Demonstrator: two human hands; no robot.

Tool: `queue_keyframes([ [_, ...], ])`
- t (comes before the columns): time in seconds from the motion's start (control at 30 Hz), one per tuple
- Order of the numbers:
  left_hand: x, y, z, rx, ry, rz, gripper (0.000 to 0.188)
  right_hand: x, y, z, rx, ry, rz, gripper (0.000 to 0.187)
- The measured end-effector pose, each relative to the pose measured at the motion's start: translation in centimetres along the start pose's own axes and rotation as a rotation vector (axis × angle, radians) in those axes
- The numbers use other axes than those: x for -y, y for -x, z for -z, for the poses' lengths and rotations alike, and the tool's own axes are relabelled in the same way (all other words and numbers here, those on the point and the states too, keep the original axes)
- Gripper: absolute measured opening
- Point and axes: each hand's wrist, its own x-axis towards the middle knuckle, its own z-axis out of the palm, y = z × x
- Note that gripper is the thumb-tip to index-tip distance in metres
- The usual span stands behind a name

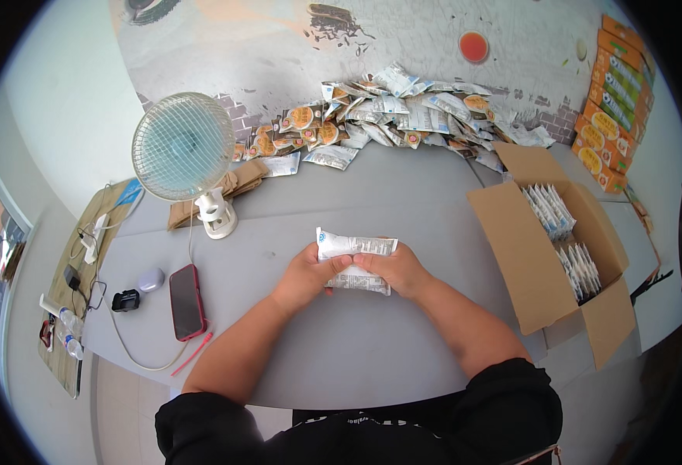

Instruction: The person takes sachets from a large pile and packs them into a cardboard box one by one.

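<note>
Between both hands I hold a white sealed packet [356, 246] with fine print and a blue mark at its upper left corner. My left hand [308, 277] grips its left side, with the thumb lying across the front. On the right side, my right hand [397, 271] is closed on the same packet, and the two thumbs nearly meet at its middle. Most of the fingers are hidden behind it. At the back of the table lies a long heap of similar packets [403, 112], some turned to their dark and orange side.
An open cardboard box [523, 267] at the right holds two rows of upright packets [580, 273]. Orange and green cartons [606, 143] are stacked behind it. To the left are a clip fan [183, 147], brown paper bags [240, 180], a phone [187, 302], an earbud case [150, 280] and cables.
</note>
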Motion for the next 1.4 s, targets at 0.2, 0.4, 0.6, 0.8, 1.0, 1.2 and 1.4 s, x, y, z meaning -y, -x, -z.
queue_keyframes([
  [0.2,-0.2,-0.1,0.4,0.011,0.275,0.1,0.045,-0.6,0.0,0.1,-0.045,-0.061,-0.038,0.034],
  [0.4,0.3,-0.5,0.6,-0.027,0.225,0.045,0.041,-0.3,-0.2,0.8,-0.111,-0.09,-0.116,0.045],
  [0.6,0.8,-0.5,0.9,-0.045,0.18,0.007,0.041,-0.1,-0.5,2.1,-0.032,-0.258,-0.141,0.045],
  [0.8,-0.2,0.9,-0.6,-0.067,-0.101,-0.034,0.05,1.2,0.3,-1.1,-0.037,0.392,-0.175,0.047],
  [1.0,0.4,-0.3,0.2,-0.286,0.253,-0.098,0.063,-0.8,-0.2,-2.0,-0.338,0.338,0.111,0.048],
  [1.2,0.5,1.0,-3.1,-0.199,0.283,-0.154,0.061,-1.2,0.1,-4.5,-0.482,0.239,0.218,0.053],
  [1.4,1.5,0.8,-2.7,-0.209,0.214,-0.237,0.054,-1.9,0.2,-5.3,-0.432,0.11,0.249,0.056],
])
